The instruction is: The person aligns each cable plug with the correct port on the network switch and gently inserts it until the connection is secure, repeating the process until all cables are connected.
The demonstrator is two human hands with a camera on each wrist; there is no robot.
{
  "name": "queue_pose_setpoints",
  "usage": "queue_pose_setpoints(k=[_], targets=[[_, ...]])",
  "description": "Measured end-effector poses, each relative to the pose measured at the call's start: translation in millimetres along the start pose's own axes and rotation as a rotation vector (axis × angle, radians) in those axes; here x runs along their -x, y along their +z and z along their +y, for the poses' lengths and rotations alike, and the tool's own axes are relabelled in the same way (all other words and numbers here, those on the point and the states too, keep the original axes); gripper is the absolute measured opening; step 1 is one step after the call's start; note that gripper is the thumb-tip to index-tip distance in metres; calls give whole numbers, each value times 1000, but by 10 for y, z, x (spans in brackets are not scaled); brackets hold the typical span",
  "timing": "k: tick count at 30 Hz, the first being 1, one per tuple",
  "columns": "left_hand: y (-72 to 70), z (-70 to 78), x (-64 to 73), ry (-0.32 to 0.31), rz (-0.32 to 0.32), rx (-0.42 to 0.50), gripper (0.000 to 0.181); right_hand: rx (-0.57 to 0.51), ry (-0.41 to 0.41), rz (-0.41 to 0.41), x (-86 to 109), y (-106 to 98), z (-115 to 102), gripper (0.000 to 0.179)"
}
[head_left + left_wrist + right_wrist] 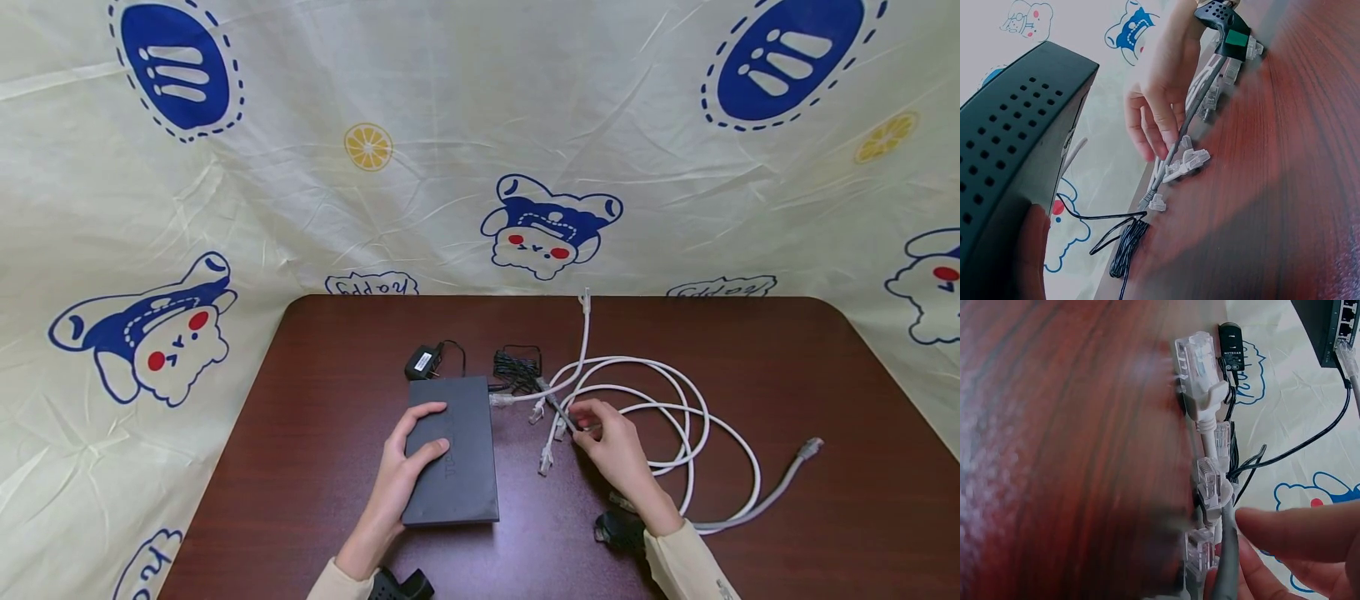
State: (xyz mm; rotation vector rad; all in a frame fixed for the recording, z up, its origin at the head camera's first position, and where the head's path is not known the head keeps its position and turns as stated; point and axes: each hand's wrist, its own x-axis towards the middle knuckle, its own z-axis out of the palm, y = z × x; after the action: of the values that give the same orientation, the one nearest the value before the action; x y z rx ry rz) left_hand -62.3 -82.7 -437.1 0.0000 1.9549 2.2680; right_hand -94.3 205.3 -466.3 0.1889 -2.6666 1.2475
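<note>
My left hand grips the left edge of a dark network switch, thumb and a finger over its top face. Its row of ports faces right, with a white Ethernet cable plugged into one and a thin black power cord beside it. With thumb and fingers, my right hand pinches a grey Ethernet cable just over the table. Several clear plugs of other cables lie close by these fingertips.
Behind the switch lie a black power adapter and a bundled black cord. Loops of white cable spread over the brown table to the right. A grey cable end sticks out there. A patterned cloth hangs behind.
</note>
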Motion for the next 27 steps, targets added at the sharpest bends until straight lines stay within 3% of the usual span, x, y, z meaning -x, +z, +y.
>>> queue_pose_setpoints(k=[27], targets=[[-10, -15, -5, 18, 23, -11, 41, -27, -1, -5, 26, -37, -120, 36]])
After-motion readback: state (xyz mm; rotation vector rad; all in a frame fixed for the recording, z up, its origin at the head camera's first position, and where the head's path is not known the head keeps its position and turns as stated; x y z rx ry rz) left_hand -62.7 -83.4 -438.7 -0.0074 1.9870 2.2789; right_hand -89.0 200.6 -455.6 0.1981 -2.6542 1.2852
